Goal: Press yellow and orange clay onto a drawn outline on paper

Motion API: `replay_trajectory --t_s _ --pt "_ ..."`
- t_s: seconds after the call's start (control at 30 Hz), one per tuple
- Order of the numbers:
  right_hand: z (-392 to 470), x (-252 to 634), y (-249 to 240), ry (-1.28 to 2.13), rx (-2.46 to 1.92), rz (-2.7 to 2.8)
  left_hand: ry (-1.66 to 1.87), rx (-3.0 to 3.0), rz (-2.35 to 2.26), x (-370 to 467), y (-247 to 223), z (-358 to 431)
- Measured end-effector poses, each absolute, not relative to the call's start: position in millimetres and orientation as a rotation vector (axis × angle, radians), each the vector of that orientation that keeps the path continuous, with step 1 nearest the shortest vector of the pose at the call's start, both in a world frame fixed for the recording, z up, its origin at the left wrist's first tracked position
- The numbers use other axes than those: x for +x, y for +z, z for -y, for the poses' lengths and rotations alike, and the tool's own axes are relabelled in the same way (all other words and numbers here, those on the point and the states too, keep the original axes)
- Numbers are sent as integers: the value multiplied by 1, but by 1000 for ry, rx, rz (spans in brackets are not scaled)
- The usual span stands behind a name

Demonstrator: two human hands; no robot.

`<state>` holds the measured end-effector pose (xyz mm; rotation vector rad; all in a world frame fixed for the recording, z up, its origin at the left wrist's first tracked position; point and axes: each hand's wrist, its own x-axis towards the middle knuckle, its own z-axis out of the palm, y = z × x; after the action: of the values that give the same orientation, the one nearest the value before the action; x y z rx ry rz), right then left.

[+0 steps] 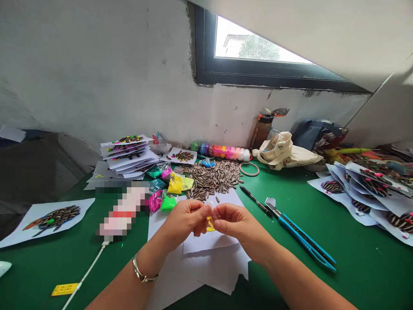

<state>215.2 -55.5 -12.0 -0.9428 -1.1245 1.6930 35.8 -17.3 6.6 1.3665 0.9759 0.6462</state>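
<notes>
Over white paper sheets point(209, 267) at the centre, my left hand point(190, 217) and my right hand point(232, 221) meet, fingers closed. Between them they pinch a small clear plastic bag point(211, 211) with something yellow at its lower part. My fingers partly cover the bag. A silver bracelet circles my left wrist. Just beyond my hands lies a heap of striped sunflower seeds point(213, 174), with one loose seed point(217, 199) on the paper. Bags of coloured clay, including yellow point(175, 184) and green point(168, 203), sit left of the heap.
Right of the papers lie a black pen point(256, 201) and a blue-handled cutter point(306, 241). Seed pictures are stacked at left point(129, 159) and right point(374, 189). A tape roll point(249, 169), brown bottle point(260, 131) and cloth bag point(280, 150) stand behind. A white cable point(87, 273) runs at left.
</notes>
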Motion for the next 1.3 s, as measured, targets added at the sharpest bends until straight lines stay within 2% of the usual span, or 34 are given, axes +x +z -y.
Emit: replay_trajectory --t_s 0.2,0.47,0.77,1.3 --pt "57 212 -11 1619 -1054 1125 650 1369 -997 38 6 18" --pt "54 219 -10 1694 -933 1250 623 1408 -1020 35 8 15" --pt "51 219 -17 1632 -1099 1231 607 1403 -1020 34 3 14" --pt "49 229 -15 1698 -1031 1187 622 1370 -1015 32 4 11"
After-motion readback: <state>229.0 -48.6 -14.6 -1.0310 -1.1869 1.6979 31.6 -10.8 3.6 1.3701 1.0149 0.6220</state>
